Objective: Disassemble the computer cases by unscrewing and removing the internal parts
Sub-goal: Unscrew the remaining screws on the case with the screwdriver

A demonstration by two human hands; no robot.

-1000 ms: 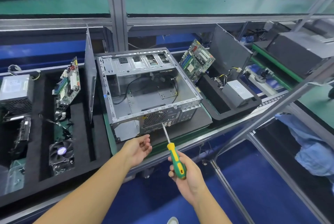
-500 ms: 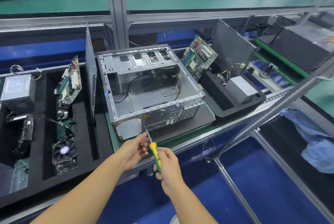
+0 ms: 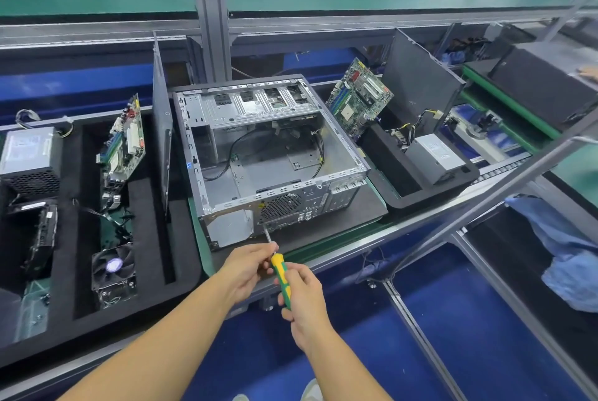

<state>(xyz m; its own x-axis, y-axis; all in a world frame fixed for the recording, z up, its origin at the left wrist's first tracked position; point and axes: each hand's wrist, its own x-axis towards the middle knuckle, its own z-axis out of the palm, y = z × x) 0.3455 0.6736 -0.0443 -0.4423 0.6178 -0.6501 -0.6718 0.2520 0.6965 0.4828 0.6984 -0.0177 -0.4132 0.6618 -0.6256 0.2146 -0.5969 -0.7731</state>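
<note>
Head view: both forearms reach forward from the bottom of the frame and meet just in front of the desk point(image 3: 349, 247). The right hand point(image 3: 305, 298) curls round the green-and-yellow handle of the screwdriver point(image 3: 281, 274), thumb on top. The left hand point(image 3: 247, 266) pinches the shaft where it leaves the handle. The shaft slants up and left, its tip at the low rear panel of the open computer case point(image 3: 268, 154), which lies on its side on the desk, between two black foam trays point(image 3: 69, 154)

bright, even overhead light | soft shadows | wide-angle bending at edges | slightly soft focus
</note>
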